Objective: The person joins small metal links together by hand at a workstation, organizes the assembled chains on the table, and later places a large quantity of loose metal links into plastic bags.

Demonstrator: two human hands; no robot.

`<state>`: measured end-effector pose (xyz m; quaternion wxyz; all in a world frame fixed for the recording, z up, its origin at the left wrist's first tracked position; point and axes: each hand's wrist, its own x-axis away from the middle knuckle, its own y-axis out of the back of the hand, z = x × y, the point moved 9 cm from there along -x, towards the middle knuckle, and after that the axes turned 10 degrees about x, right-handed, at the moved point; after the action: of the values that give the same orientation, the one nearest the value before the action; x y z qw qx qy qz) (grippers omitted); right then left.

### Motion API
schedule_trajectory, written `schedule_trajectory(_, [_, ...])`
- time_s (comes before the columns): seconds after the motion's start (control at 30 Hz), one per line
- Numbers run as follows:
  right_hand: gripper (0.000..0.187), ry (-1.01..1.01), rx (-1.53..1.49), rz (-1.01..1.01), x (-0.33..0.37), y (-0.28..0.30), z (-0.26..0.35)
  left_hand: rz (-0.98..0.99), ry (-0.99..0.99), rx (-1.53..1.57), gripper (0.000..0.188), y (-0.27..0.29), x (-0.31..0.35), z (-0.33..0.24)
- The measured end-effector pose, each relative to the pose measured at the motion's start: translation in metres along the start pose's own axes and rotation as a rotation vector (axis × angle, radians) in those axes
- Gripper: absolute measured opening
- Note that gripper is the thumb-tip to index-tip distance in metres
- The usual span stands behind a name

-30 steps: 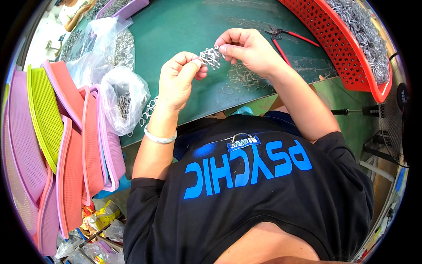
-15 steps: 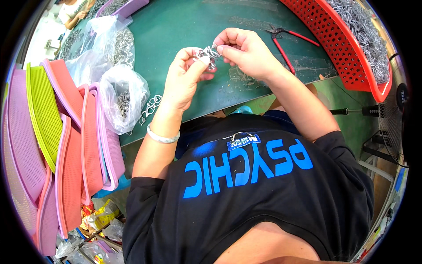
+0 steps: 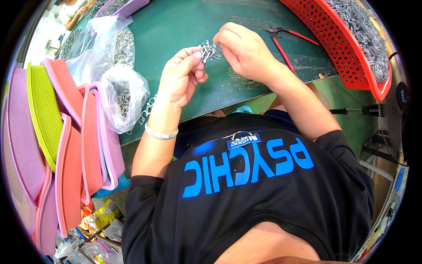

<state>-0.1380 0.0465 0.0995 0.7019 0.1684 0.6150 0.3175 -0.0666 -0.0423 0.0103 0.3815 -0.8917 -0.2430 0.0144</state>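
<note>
Left hand (image 3: 179, 81) is pinching a silver metal-piece cluster (image 3: 206, 53) above the green table (image 3: 171, 26). Right hand (image 3: 246, 53) is sitting at the cluster's right edge, fingers bent; can't tell if gripping.

A workshop, or a small factory room, by the look of it. Small metal pieces (image 3: 210, 53) are being handled over a marked green tabletop (image 3: 171, 28), where red-handled pliers (image 3: 283, 55) lie. A red basket (image 3: 345, 53) is heaped with grey metal parts (image 3: 362, 37); more loose hardware (image 3: 124, 103) shows in a clear bag (image 3: 137, 83). Colourful perforated baskets (image 3: 70, 176) stand crowded at the left, a fan (image 3: 390, 125) at the right, and another person (image 3: 72, 13) is at the far upper left.
</note>
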Motion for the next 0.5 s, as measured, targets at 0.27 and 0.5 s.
schedule_trajectory(0.27, [0.014,0.074,-0.108,0.054,-0.005,0.000,0.002,-0.009,0.009,-0.014,0.015,0.003,0.002,0.001])
schedule_trajectory(0.5, [0.007,-0.292,-0.397,0.236,0.004,-0.020,-0.026,-0.103,-0.137,-0.307,0.012,0.002,0.006,-0.012])
